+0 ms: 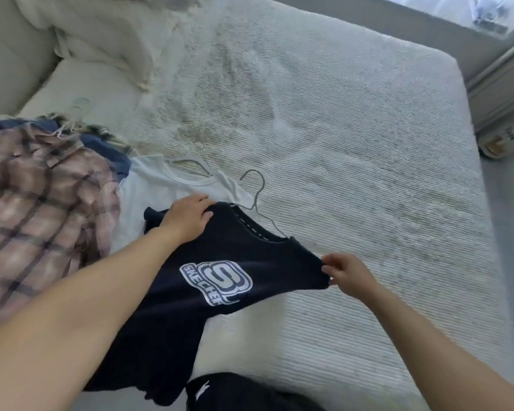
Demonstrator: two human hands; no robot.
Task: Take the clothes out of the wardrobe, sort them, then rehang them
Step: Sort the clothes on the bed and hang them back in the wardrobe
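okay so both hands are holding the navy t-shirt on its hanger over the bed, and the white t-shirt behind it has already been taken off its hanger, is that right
Not quite. The head view shows the white t-shirt with a hanger still in its collar. The rest holds: the left hand and right hand hold the navy t-shirt on its wire hanger over the bed.

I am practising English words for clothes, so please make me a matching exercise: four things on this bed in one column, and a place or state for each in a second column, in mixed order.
Things:
1. navy T-shirt
2. white T-shirt
3. plaid shirt
4. pillows

Places or states:
A. piled at the head of the bed
B. held at both shoulders by two hands
C. heaped at the left edge
D. flat on the bed, partly under the navy one

Pairs: 1-B, 2-D, 3-C, 4-A
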